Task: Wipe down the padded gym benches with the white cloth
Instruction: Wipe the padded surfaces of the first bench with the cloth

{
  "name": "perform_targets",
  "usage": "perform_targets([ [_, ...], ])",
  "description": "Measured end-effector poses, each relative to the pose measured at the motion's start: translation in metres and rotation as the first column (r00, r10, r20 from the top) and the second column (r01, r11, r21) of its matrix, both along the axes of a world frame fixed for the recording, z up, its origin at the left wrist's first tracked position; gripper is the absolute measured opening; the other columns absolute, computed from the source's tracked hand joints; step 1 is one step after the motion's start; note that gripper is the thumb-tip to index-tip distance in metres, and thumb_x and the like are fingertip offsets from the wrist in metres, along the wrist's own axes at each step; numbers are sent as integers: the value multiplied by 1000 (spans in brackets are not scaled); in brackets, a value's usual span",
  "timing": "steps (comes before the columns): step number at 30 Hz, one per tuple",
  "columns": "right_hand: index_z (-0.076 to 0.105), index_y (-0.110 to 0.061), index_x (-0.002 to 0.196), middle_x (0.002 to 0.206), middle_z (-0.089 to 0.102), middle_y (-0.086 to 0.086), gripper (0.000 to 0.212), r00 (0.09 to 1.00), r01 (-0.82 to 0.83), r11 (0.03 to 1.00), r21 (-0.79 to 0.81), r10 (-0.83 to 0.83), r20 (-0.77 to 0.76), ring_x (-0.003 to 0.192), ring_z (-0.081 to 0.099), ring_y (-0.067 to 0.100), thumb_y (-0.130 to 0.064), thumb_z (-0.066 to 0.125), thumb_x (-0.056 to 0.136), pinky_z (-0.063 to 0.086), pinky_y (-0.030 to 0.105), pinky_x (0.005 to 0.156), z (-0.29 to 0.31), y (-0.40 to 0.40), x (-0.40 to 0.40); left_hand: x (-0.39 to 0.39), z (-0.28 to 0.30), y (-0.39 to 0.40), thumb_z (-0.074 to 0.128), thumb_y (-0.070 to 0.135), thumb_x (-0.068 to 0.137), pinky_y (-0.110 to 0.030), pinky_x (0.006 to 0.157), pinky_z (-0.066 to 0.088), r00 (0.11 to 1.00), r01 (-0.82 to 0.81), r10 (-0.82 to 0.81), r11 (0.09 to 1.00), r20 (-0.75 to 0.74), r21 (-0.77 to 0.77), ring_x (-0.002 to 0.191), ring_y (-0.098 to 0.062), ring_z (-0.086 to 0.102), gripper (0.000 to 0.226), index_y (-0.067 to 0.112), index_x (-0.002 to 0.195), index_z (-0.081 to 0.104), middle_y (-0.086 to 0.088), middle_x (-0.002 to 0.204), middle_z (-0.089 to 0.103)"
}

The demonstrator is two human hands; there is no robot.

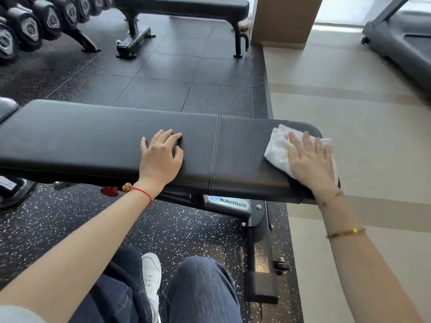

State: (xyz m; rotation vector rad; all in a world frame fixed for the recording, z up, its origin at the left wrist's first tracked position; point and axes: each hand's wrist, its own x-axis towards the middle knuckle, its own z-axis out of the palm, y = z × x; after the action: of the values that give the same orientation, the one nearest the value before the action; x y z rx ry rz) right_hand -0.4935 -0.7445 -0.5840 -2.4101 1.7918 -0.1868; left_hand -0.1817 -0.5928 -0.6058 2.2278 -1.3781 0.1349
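Padding of black vinyl covers the near bench (93, 136), which runs from the left edge of the view to a rounded right end, with a stitched seam crossing it right of the middle. The white cloth (277, 145) lies crumpled on that right end, its far side hanging slightly past the bench's end edge. The right hand (310, 162) lies flat on top of the cloth, fingers (295, 142) straight and slightly spread, pressing it down onto the pad rather than curling around it. The left hand (161, 157) rests palm down on the pad just left of the seam, toward the front edge; its fingers are relaxed and lightly bent, tips touching the vinyl, holding nothing. A red string bracelet (142, 192) circles the left wrist and a thin gold bangle (346, 233) sits on the right forearm. Beneath the bench a frame label (231, 202) reads NAUTILUS. A second black bench (186, 5) stands well apart on the dark floor tiles beyond, beside a rack of dumbbells (30, 24) at the upper left, and part of a treadmill (401, 40) shows at the upper right.
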Motion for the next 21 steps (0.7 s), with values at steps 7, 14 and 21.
perform_targets([
  [7, 10, -40, 156, 166, 8, 2, 52, 999, 47, 998, -37, -47, 9, 152, 7, 31, -39, 21, 105, -4, 47, 121, -6, 22, -5, 1, -1, 1, 50, 22, 95, -57, 119, 15, 1000, 9, -9, 1000, -3, -4, 143, -22, 36, 40, 21, 134, 57, -4, 146, 50],
  [14, 12, -39, 156, 166, 7, 3, 52, 999, 48, 999, 9, -48, 9, 152, 4, 31, -38, 19, 104, -3, 52, 122, -2, 0, 20, -6, 2, -2, 49, 19, 93, -58, 119, 14, 1000, -31, 31, 999, -3, 14, 144, -23, 34, 41, 19, 134, 57, -4, 147, 49],
  [21, 10, -31, 158, 166, 6, 7, 53, 978, -199, 980, 15, 200, -53, 151, 8, 34, -38, 19, 106, 1, 54, 121, 7, -8, 124, -4, 3, -2, 51, 21, 91, -56, 118, 17, 999, -39, 39, 999, -17, -21, 140, -20, 39, 38, 22, 129, 60, -1, 143, 54],
])
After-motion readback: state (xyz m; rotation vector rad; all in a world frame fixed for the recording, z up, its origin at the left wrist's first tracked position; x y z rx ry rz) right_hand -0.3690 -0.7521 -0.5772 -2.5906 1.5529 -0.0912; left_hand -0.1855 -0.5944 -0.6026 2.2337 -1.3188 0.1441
